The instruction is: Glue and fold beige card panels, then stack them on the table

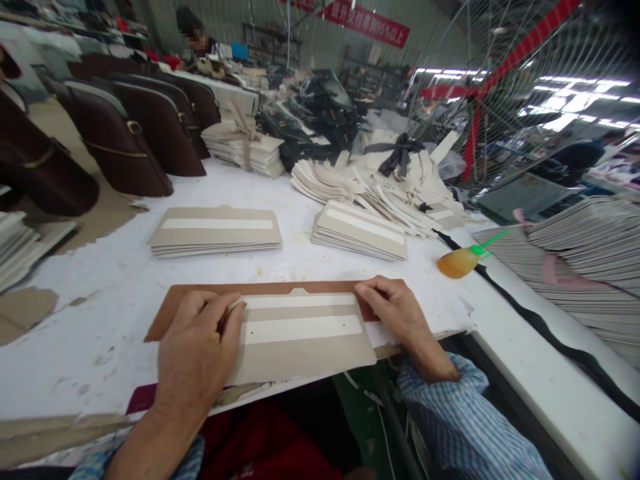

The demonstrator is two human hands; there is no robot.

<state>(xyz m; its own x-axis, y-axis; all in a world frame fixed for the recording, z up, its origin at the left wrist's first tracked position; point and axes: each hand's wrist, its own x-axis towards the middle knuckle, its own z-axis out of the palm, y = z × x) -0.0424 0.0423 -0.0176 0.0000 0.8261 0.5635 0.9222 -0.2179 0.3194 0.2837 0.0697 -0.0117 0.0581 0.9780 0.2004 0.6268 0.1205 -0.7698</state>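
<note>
A beige card panel (pixel 310 357) with white strips and two small dark dots lies near the table's front edge, over a brown strip (pixel 270 288) that shows behind it and to both sides. My left hand (pixel 200 340) pinches the panel's upper left corner between thumb and fingers. At the upper right corner, my right hand (pixel 395 307) has its thumb and fingertips closed on the panel's edge, above the brown strip. Farther back sit two stacks of similar panels, a left stack (pixel 215 233) and a right stack (pixel 360 230).
Dark brown bags (pixel 125 133) stand at the back left. Cut beige pieces (pixel 340 183) lie heaped behind the stacks. An amber bottle with a green nozzle (pixel 457 262) lies at the right. Piled sheets (pixel 585 260) and a large fan (pixel 475 93) occupy the right side. Another person (pixel 197 40) is far back.
</note>
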